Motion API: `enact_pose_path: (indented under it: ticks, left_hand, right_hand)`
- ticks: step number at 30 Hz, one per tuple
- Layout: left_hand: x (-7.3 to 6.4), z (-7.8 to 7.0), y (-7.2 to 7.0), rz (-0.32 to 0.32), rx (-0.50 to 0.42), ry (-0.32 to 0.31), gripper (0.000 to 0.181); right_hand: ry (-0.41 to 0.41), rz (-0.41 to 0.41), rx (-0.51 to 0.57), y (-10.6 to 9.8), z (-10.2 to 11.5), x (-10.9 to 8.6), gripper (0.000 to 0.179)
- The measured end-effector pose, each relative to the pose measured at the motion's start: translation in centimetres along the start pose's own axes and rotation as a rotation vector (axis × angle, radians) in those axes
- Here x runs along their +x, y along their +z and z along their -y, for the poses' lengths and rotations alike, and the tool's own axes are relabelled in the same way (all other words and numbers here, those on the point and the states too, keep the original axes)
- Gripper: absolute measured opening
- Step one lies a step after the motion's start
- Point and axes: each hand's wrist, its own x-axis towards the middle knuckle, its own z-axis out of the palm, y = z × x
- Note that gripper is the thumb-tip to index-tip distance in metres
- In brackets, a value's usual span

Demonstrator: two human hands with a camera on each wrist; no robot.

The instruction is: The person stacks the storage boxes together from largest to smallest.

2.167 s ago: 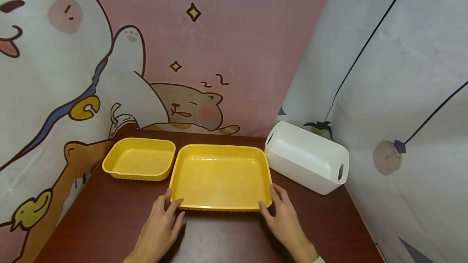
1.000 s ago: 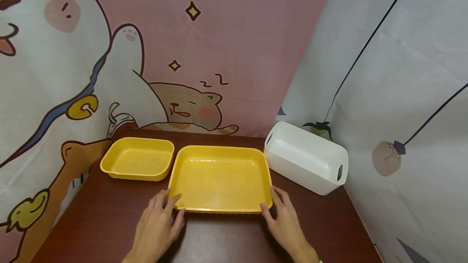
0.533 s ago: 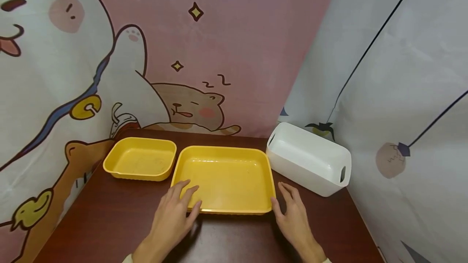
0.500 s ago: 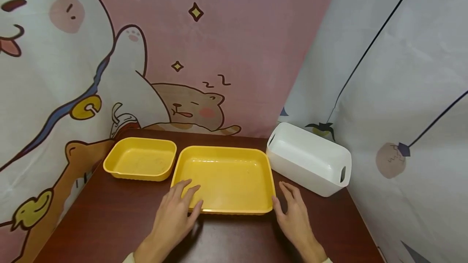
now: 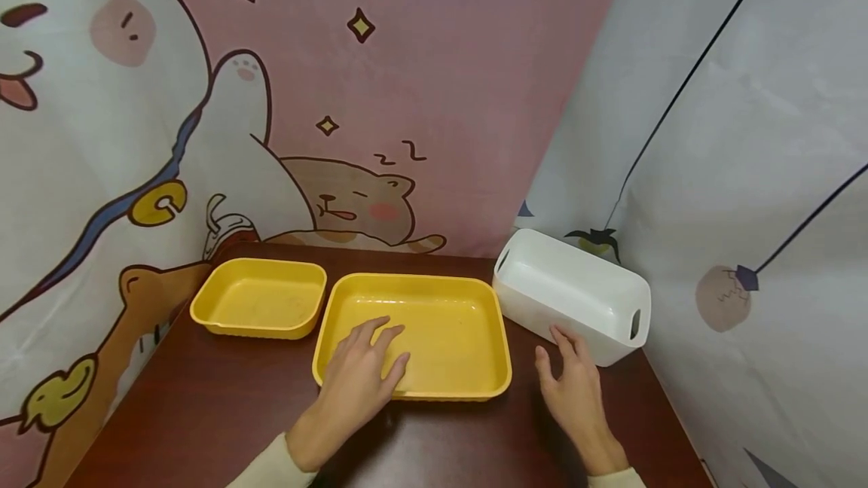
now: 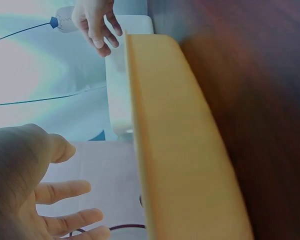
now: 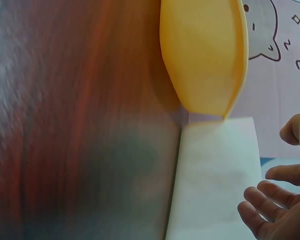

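Observation:
A large yellow tray (image 5: 450, 337) lies at the middle of the table, with nothing inside it. Over its near left part hovers my left hand (image 5: 359, 367), fingers spread and holding nothing; the left wrist view shows that hand above the tray's rim (image 6: 135, 100). My right hand (image 5: 573, 382) is in front of the white bin (image 5: 542, 303), fingers relaxed and grasping nothing. From the right wrist view, its fingertips appear apart from the white bin (image 7: 215, 175). A smaller yellow tray (image 5: 261, 296) sits to the left of the large one.
The dark reddish-brown table (image 5: 203, 405) carries all three containers. A cartoon-printed cloth (image 5: 447, 96) hangs directly behind it, and a pale cloth (image 5: 766, 194) closes off the right side. The white bin stands at an angle, close to the large tray's right end.
Both hands have come off the large tray's near corners. The left has moved right and inward over the tray; the right has shifted right toward the white bin. The containers stay in place.

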Motion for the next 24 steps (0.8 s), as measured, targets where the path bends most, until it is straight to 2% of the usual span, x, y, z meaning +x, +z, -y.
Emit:
enact_pose_path:
  ticks: [6, 12, 18, 24]
  left_hand:
    - [2.1, -1.5, 0.3, 0.061, -0.037, -0.025, 0.046]
    - [4.2, -2.6, 1.0, 0.089, -0.057, -0.028, 0.047]
    - [5.8, -3.3, 2.0, 0.11, -0.071, -0.016, 0.047]
    - [7.2, -3.8, 3.2, 0.154, -0.096, -0.032, 0.047]
  right_hand:
    - [0.041, -0.014, -0.023, -0.8, -1.0, 1.0, 0.054]
    - [0.042, -0.065, -0.009, -1.7, -2.1, 2.2, 0.052]
    - [0.043, -0.119, -0.017, -2.5, -3.0, 2.8, 0.047]
    - [0.041, -0.168, -0.049, -3.3, -3.7, 3.4, 0.042]
